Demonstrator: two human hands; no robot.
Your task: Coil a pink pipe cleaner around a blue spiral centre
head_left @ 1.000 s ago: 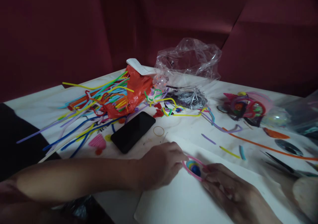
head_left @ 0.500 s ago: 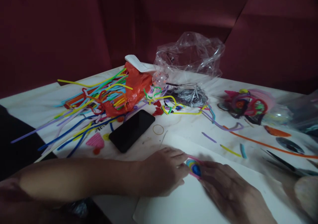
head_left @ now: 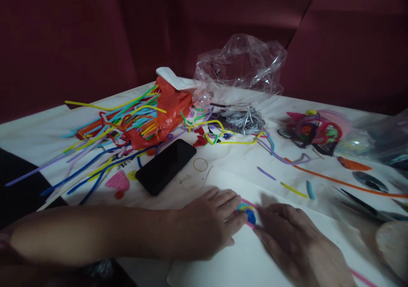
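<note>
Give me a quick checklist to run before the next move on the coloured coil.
1. Left hand at the coil: ok, fingertips at its left edge.
2. Right hand has a firm grip: cannot tell; fingers and thumb are at the coil's right edge.
3. Pink strand joined to the coil: cannot tell; the right hand hides what lies between.
4. Phone apart from both hands: ok, beyond the left forearm.
5. Scissors apart from the right hand: ok.
6. Purple piece, yellow piece and blue piece gathered: not ok, lying separately.
</note>
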